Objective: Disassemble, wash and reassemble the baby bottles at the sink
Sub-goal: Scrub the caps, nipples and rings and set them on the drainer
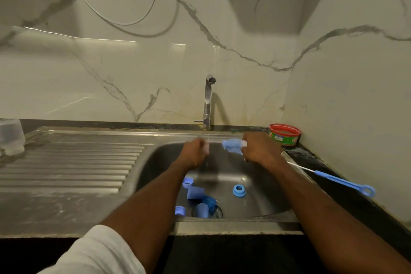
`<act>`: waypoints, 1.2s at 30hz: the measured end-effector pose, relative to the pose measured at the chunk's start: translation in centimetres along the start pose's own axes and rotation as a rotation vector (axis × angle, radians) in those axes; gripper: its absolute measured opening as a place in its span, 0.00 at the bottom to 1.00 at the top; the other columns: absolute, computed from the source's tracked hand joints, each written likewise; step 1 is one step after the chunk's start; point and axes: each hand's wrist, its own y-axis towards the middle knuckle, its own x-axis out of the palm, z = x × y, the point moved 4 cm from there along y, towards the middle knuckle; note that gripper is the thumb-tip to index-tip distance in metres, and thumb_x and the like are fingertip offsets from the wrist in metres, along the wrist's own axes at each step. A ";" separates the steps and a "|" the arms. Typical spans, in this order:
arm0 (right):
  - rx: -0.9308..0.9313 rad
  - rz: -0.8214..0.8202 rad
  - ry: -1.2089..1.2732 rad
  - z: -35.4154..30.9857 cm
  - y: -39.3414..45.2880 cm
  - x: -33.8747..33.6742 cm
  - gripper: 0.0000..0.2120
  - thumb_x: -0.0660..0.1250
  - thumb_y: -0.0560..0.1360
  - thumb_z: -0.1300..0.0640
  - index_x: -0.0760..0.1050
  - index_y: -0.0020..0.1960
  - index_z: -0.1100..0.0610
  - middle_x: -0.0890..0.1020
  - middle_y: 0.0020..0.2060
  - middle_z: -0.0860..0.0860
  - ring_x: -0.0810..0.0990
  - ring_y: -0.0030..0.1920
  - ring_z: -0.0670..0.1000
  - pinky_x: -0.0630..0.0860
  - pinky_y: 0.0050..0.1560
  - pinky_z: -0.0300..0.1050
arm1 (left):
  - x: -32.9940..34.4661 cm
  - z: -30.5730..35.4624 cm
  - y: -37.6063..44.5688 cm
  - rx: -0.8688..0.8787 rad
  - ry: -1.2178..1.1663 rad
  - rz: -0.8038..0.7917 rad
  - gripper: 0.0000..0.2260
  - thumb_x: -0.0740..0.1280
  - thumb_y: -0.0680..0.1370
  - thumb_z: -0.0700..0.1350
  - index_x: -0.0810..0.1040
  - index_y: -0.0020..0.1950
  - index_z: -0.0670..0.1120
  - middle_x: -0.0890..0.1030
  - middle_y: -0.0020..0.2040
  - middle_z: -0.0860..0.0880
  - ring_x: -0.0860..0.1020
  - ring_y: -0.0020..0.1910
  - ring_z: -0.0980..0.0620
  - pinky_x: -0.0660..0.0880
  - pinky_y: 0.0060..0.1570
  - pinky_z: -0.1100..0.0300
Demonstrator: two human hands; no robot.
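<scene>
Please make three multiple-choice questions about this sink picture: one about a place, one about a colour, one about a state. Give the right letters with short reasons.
1. Where does the long thin brush lie?
A. in the basin
B. on the counter right of the sink
C. on the draining board

2. What colour is the rim of the round tub near the wall?
A. red
B. yellow
C. white

3. What is the tap doing?
A. dry
B. running a thin stream
C. removed

Answers: 1 B, its blue handle rests on the dark counter; 2 A, the rim is red; 3 B, a thin stream falls towards the left hand.
</scene>
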 end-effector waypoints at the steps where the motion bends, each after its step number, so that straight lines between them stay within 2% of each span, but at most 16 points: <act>1: -0.003 -0.025 -0.013 -0.1 -0.1 0.1 0.17 0.68 0.77 0.45 0.76 0.62 0.51 0.81 0.58 0.53 0.79 0.57 0.55 0.75 0.53 0.49 | 0.4 -0.5 0.0 -0.045 0.068 -0.028 0.10 0.68 0.81 0.46 0.78 0.59 0.43 0.81 0.52 0.45 0.80 0.48 0.49 0.76 0.46 0.59; 2: -0.002 -0.032 -0.028 0.0 -0.1 0.3 0.17 0.69 0.77 0.46 0.75 0.62 0.51 0.81 0.58 0.52 0.79 0.57 0.55 0.75 0.53 0.50 | 0.5 -0.7 0.0 -0.063 0.081 -0.031 0.09 0.68 0.81 0.46 0.77 0.58 0.43 0.81 0.51 0.44 0.79 0.47 0.50 0.75 0.45 0.61; 5: 0.000 0.003 -0.012 0.1 0.1 0.0 0.16 0.67 0.77 0.47 0.76 0.62 0.51 0.81 0.59 0.54 0.79 0.58 0.56 0.75 0.53 0.49 | -0.4 -0.4 0.3 -0.045 -0.035 0.105 0.06 0.70 0.80 0.47 0.76 0.53 0.47 0.81 0.45 0.49 0.80 0.43 0.56 0.73 0.41 0.65; 9: -0.015 -0.018 -0.020 -0.3 -0.1 0.2 0.16 0.68 0.77 0.47 0.75 0.63 0.51 0.81 0.58 0.52 0.79 0.58 0.55 0.72 0.49 0.47 | 0.8 -1.7 -0.3 -0.100 0.168 -0.081 0.08 0.70 0.80 0.49 0.81 0.49 0.44 0.83 0.44 0.47 0.81 0.44 0.51 0.79 0.48 0.57; 13: 0.005 0.018 -0.022 -0.2 0.0 0.4 0.15 0.68 0.76 0.49 0.75 0.61 0.48 0.81 0.57 0.51 0.80 0.56 0.55 0.74 0.49 0.48 | 0.0 -0.6 0.6 -0.017 0.037 0.081 0.05 0.68 0.81 0.47 0.82 0.51 0.47 0.82 0.43 0.51 0.80 0.44 0.57 0.73 0.44 0.65; 15: 0.021 0.021 -0.030 -0.3 0.0 0.3 0.15 0.68 0.75 0.50 0.75 0.62 0.48 0.81 0.57 0.52 0.80 0.56 0.55 0.72 0.46 0.47 | 0.4 -0.3 1.0 0.007 0.058 0.086 0.05 0.68 0.81 0.46 0.82 0.52 0.46 0.81 0.43 0.51 0.80 0.44 0.55 0.72 0.45 0.64; 19: 0.030 -0.006 -0.044 -0.3 0.0 0.6 0.17 0.69 0.74 0.52 0.74 0.63 0.48 0.81 0.58 0.52 0.79 0.56 0.55 0.77 0.52 0.51 | 1.6 0.2 1.3 -0.006 0.068 0.094 0.04 0.67 0.82 0.43 0.80 0.55 0.44 0.80 0.46 0.51 0.79 0.45 0.54 0.70 0.42 0.69; 22: 0.033 0.009 -0.022 -0.3 0.1 0.4 0.16 0.68 0.76 0.51 0.75 0.63 0.48 0.81 0.58 0.53 0.79 0.57 0.56 0.77 0.52 0.51 | 1.5 1.2 1.8 0.038 0.027 0.157 0.07 0.69 0.80 0.41 0.79 0.57 0.49 0.83 0.52 0.49 0.80 0.49 0.53 0.77 0.49 0.61; 25: 0.032 0.041 0.003 -0.5 0.1 0.2 0.15 0.67 0.77 0.49 0.75 0.63 0.47 0.82 0.59 0.53 0.80 0.57 0.56 0.77 0.54 0.53 | 1.6 2.0 1.6 0.067 -0.006 0.168 0.07 0.70 0.79 0.41 0.78 0.56 0.49 0.83 0.51 0.49 0.79 0.49 0.53 0.73 0.48 0.62; 29: 0.024 0.084 0.026 -0.8 0.0 0.0 0.14 0.65 0.78 0.46 0.75 0.63 0.47 0.82 0.58 0.52 0.80 0.56 0.56 0.76 0.52 0.51 | 1.2 1.8 1.5 0.080 -0.008 0.173 0.05 0.69 0.80 0.41 0.77 0.55 0.45 0.81 0.50 0.45 0.79 0.49 0.48 0.75 0.49 0.57; 32: 0.007 0.088 0.041 -0.7 0.0 -0.1 0.13 0.64 0.79 0.46 0.75 0.62 0.50 0.82 0.58 0.52 0.80 0.57 0.56 0.71 0.47 0.48 | 0.2 2.8 1.6 0.165 -0.076 0.252 0.04 0.65 0.82 0.40 0.74 0.54 0.49 0.79 0.48 0.51 0.78 0.47 0.53 0.72 0.46 0.65; 34: 0.012 0.088 0.048 -0.6 0.0 -0.1 0.14 0.64 0.79 0.46 0.75 0.62 0.49 0.82 0.58 0.52 0.80 0.57 0.56 0.70 0.47 0.48 | -0.7 3.7 1.3 0.178 -0.174 0.328 0.04 0.60 0.85 0.44 0.74 0.55 0.48 0.79 0.48 0.53 0.78 0.46 0.57 0.73 0.45 0.68; 36: 0.024 0.089 0.045 -0.6 0.0 0.0 0.15 0.65 0.78 0.46 0.75 0.63 0.48 0.82 0.59 0.52 0.80 0.57 0.56 0.72 0.48 0.48 | -0.2 3.0 1.1 0.126 -0.199 0.278 0.07 0.61 0.85 0.46 0.77 0.54 0.46 0.80 0.46 0.51 0.79 0.45 0.56 0.74 0.46 0.67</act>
